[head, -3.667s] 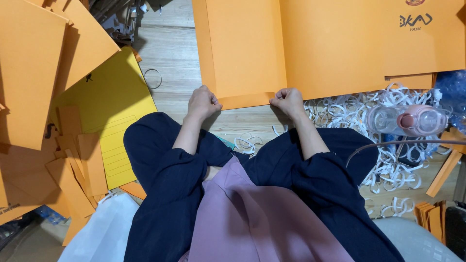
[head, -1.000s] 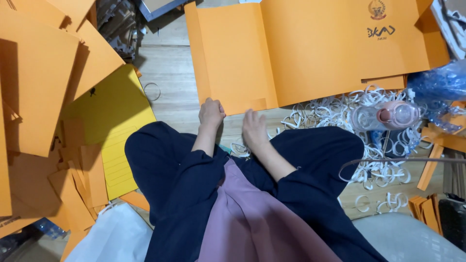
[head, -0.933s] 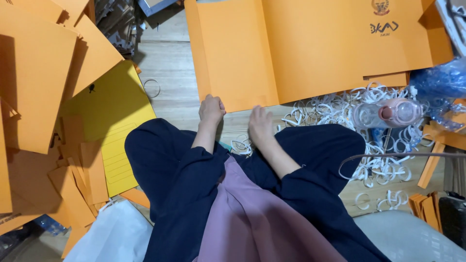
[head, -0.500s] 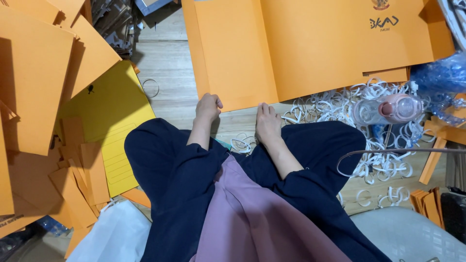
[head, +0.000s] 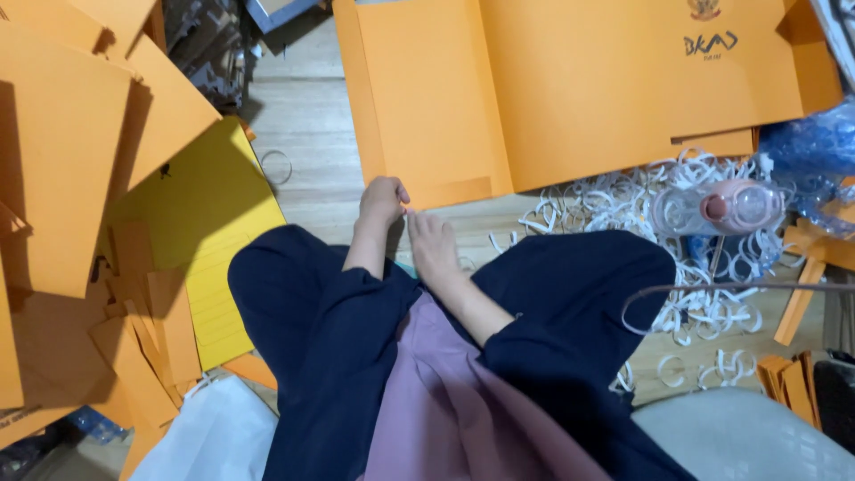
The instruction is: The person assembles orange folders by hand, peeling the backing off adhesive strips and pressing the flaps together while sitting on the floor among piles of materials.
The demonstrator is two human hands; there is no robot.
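A large flat orange paper sheet [head: 570,89] with creases and a printed logo lies on the wooden floor in front of me. My left hand [head: 383,200] is curled at the sheet's near left corner, on the folded bottom flap [head: 454,191]. My right hand [head: 434,248] lies just beside it, fingers stretched out together, their tips touching the flap's edge next to my left thumb. Both arms reach out over my dark trouser legs.
Stacks of orange sheets [head: 62,160] and a yellow sheet [head: 209,240] lie at the left. White paper strip curls [head: 704,303] cover the floor at the right around a clear bottle with a pink cap [head: 717,207]. Blue plastic wrap [head: 815,151] sits far right, a white bag [head: 214,436] below.
My right hand has slid left along the sheet's bottom edge until it meets my left hand. The left hand has stayed at the corner.
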